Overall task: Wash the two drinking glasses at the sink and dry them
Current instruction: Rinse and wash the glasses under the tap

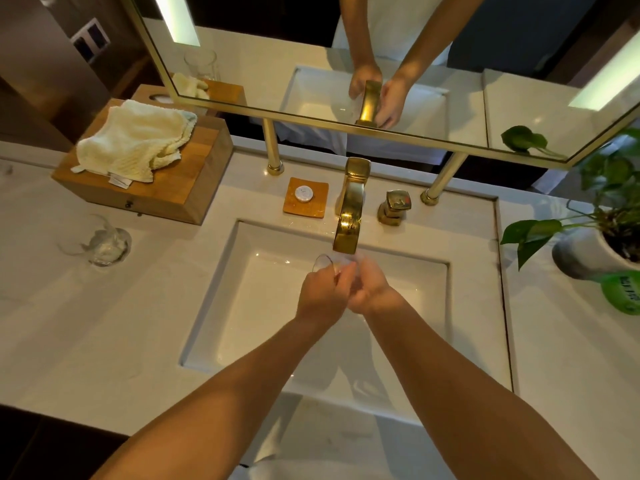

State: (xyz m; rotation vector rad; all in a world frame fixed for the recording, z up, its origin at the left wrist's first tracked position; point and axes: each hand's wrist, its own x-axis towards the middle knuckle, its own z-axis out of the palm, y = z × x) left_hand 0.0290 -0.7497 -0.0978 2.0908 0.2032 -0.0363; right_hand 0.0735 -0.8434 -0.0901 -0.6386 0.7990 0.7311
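Observation:
A clear drinking glass point(325, 263) lies tilted under the gold faucet spout point(348, 233), over the white sink basin point(239, 306). My left hand point(323, 294) grips its side. My right hand point(372, 289) wraps the other end, and most of the glass is hidden by my fingers. A second clear glass point(104, 242) stands upright on the counter to the left of the sink. A cream towel point(135, 140) lies crumpled on a wooden box point(180, 188) at the back left.
A gold faucet handle point(394, 206) stands right of the spout. A wooden dish with a small round soap point(305, 196) sits behind the basin. A potted plant point(602, 237) and a green object point(623, 292) occupy the right counter. A gold-framed mirror point(346, 128) hangs above.

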